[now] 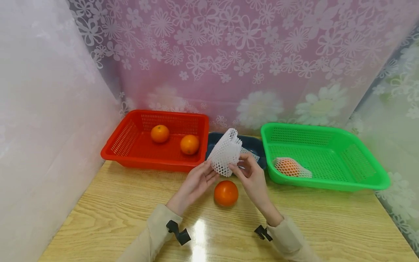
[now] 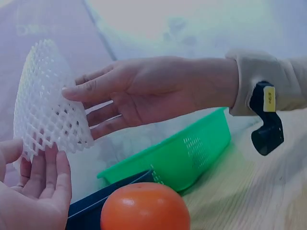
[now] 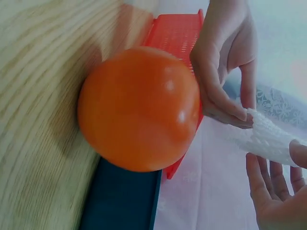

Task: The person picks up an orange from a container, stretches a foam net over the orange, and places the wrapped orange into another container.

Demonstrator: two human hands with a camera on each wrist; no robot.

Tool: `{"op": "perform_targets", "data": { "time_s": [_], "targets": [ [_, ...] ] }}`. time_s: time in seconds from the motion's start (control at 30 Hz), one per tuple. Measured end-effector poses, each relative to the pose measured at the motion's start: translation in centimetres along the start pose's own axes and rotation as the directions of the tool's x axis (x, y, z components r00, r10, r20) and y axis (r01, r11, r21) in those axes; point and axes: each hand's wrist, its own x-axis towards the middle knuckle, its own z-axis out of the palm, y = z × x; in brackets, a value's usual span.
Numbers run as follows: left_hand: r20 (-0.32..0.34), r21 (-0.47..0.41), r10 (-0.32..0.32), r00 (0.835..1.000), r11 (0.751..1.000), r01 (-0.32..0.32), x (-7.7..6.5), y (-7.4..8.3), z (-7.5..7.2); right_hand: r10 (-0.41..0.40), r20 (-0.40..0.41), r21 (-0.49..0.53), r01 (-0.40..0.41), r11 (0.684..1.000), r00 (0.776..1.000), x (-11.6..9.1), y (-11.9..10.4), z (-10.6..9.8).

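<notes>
A white foam fruit net (image 1: pixel 226 153) is held up between both hands, tilted over the dark tray. My left hand (image 1: pixel 199 180) pinches its lower left edge between thumb and fingers. On the other side my right hand (image 1: pixel 250 174) grips the net's right edge, thumb in front; the left wrist view shows the right hand (image 2: pixel 148 88) from the palm side. Just below the hands an orange (image 1: pixel 226 193) sits bare on the wooden table, and it looms large in the right wrist view as a smooth round orange (image 3: pixel 139 110).
At the left, a red basket (image 1: pixel 154 163) holds two oranges (image 1: pixel 160 134). A green basket (image 1: pixel 327 185) at the right has a net-wrapped orange (image 1: pixel 287 167) inside. Between them stands a dark blue tray (image 1: pixel 258 145) with more white netting in it. A patterned curtain hangs behind.
</notes>
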Motion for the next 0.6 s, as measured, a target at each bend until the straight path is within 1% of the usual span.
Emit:
{"op": "perform_targets", "data": {
  "time_s": [0.07, 0.13, 0.2, 0.23, 0.3, 0.37, 0.4, 0.47, 0.53, 0.57, 0.6],
  "targets": [
    [0.024, -0.074, -0.018, 1.000, 0.997, 0.019, -0.1, 0.2, 0.1, 0.015, 0.035, 0.012, -0.016, 1.000, 0.999, -0.1, -0.1, -0.1],
    [0.055, -0.146, -0.032, 0.998, 0.988, 0.039, -0.3, 0.4, 0.2, 0.031, 0.087, 0.044, -0.035, 0.998, 0.996, -0.2, -0.2, -0.1],
    [0.081, -0.200, -0.035, 0.996, 0.978, 0.050, -0.5, 0.6, 0.3, 0.045, 0.133, 0.087, -0.057, 0.995, 0.990, -0.3, -0.3, -0.2],
    [0.085, -0.221, -0.035, 0.996, 0.974, 0.053, -0.6, 0.7, 0.3, 0.063, 0.149, 0.117, -0.081, 0.990, 0.987, -0.3, -0.3, -0.2],
    [0.090, -0.218, -0.029, 0.996, 0.975, 0.048, -0.8, 0.7, 0.3, 0.118, 0.166, 0.153, -0.144, 0.978, 0.979, -0.3, -0.3, -0.2],
    [0.095, -0.171, -0.019, 0.995, 0.985, 0.035, -0.9, 0.6, 0.3, 0.201, 0.180, 0.165, -0.231, 0.959, 0.963, -0.3, -0.2, -0.1],
    [0.101, -0.131, -0.011, 0.995, 0.991, 0.025, -0.9, 0.5, 0.3, 0.256, 0.189, 0.163, -0.287, 0.944, 0.948, -0.3, -0.2, 0.0],
    [0.113, -0.033, 0.004, 0.994, 0.999, 0.000, -0.9, 0.2, 0.5, 0.355, 0.217, 0.126, -0.387, 0.914, 0.909, -0.4, -0.2, 0.0],
    [0.122, 0.081, 0.016, 0.992, 0.996, -0.026, -0.8, -0.2, 0.6, 0.428, 0.258, 0.103, -0.465, 0.879, 0.866, -0.5, -0.1, 0.1],
    [0.125, 0.137, 0.021, 0.992, 0.990, -0.039, -0.8, -0.4, 0.7, 0.453, 0.276, 0.096, -0.494, 0.864, 0.848, -0.6, -0.1, 0.1],
    [0.129, 0.192, 0.029, 0.991, 0.980, -0.054, -0.8, -0.5, 0.7, 0.472, 0.287, 0.089, -0.513, 0.853, 0.834, -0.7, 0.0, 0.2]
  ]
}}
